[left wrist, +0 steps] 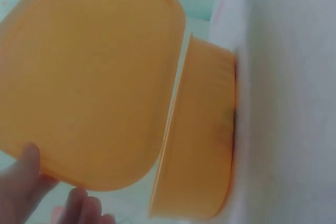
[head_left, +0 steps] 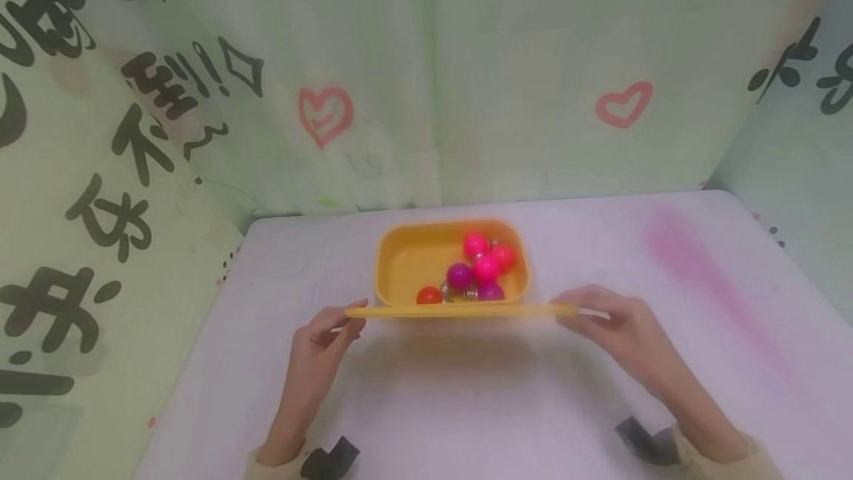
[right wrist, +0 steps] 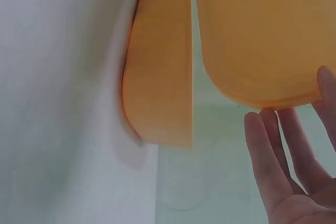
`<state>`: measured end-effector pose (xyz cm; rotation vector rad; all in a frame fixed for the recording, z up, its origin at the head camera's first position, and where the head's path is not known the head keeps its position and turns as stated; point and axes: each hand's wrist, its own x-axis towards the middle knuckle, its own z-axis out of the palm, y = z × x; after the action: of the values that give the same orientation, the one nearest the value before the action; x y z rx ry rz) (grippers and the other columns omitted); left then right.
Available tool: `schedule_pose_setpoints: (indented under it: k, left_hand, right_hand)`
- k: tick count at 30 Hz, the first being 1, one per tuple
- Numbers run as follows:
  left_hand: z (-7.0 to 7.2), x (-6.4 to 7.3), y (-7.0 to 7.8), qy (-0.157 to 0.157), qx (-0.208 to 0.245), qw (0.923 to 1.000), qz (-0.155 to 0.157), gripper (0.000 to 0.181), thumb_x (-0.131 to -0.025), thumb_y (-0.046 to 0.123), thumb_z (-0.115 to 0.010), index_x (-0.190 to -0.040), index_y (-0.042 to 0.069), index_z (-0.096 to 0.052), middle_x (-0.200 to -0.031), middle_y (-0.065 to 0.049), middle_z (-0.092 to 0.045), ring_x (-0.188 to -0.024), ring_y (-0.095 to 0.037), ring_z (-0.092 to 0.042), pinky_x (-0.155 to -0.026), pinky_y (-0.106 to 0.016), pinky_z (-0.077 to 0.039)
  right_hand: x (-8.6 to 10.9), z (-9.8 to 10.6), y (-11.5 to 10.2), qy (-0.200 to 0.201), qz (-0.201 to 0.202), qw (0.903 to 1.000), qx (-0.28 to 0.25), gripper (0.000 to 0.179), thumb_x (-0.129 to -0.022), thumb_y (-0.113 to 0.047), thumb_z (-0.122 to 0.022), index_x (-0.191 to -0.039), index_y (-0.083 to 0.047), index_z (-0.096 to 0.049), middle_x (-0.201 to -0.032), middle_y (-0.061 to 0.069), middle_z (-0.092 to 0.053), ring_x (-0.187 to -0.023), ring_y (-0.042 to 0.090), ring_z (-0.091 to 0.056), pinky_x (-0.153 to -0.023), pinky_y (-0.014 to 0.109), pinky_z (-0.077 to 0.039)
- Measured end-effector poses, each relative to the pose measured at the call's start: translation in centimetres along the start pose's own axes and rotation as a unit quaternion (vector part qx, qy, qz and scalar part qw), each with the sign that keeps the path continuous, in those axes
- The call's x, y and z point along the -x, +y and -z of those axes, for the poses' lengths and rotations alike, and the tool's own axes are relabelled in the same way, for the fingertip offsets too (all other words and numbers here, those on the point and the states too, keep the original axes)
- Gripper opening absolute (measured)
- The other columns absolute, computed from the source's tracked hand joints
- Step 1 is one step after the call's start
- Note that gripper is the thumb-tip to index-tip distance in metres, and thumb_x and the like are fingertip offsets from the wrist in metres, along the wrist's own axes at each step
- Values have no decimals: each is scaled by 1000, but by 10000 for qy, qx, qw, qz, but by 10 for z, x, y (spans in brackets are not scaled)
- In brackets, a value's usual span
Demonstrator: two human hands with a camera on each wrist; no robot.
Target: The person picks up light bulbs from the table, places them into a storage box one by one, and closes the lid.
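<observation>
A yellow plastic lid (head_left: 460,311) is held up between both hands, edge-on in the head view. Its broad face fills much of the left wrist view as a rounded yellow panel (left wrist: 89,77). At one end the left hand (head_left: 318,352) pinches its edge between thumb and fingers. My right hand (head_left: 616,328) pinches the opposite end the same way. Just behind the lid sits a yellow box (head_left: 406,272), open at the top. Inside lie several small light bulbs with pink (head_left: 486,268), purple (head_left: 460,276) and red-orange (head_left: 429,295) globes, gathered toward the right. The lid hides the box's front edge.
A white-covered table (head_left: 466,413) carries the box, with a pink smear (head_left: 700,265) on its right side. Pale green curtains (head_left: 520,65) with hearts and black writing enclose the back and sides. Dark patches (head_left: 331,459) show near both sleeves.
</observation>
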<state>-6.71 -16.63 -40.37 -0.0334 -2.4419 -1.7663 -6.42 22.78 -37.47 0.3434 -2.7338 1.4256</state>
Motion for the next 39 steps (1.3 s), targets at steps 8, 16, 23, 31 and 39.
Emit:
schedule_pose_setpoints:
  k: [8,16,23,31,39]
  left_hand:
    - [-2,-4,3,124,-52,9999,90,25,-91,26,-72,-113,14,-76,-106,-3,-72,-100,-11,-64,-85,-23,-56]
    - [-6,-12,1,170,260,9992,235,27,-91,27,-72,-113,12,-76,-103,-6,-73,-92,-14,-65,-85,-23,-56]
    - [-9,-20,-2,95,865,9959,230,29,-90,20,-73,-116,6,-73,-107,-12,-73,-92,-16,-70,-85,-27,-59]
    - [-11,-29,-4,110,808,9955,475,33,-90,23,-74,-118,7,-73,-111,-13,-72,-89,-16,-71,-76,-31,-61]
    - [-14,-42,-9,169,840,9925,868,33,-90,26,-74,-118,8,-73,-106,-13,-72,-86,-17,-69,-72,-31,-62]
  right_hand:
    - [0,0,-3,153,-36,9998,-76,21,-93,-22,-70,-113,-18,-75,-106,-6,-74,-101,-6,-62,-82,14,-53]
    - [-7,-1,-5,131,-408,9989,200,27,-95,-36,-66,-116,-22,-74,-112,-5,-74,-103,-8,-60,-85,17,-54]
    - [-13,-4,-5,279,-330,9990,148,26,-94,-33,-68,-115,-18,-74,-110,-2,-74,-99,-6,-63,-84,13,-51]
    - [-23,-11,4,288,-307,9989,-222,35,-95,-32,-67,-123,-11,-68,-116,7,-72,-96,2,-67,-80,18,-56]
    - [-34,-18,10,480,-122,9948,-895,37,-93,-19,-70,-124,1,-65,-112,20,-71,-90,-1,-68,-72,27,-61]
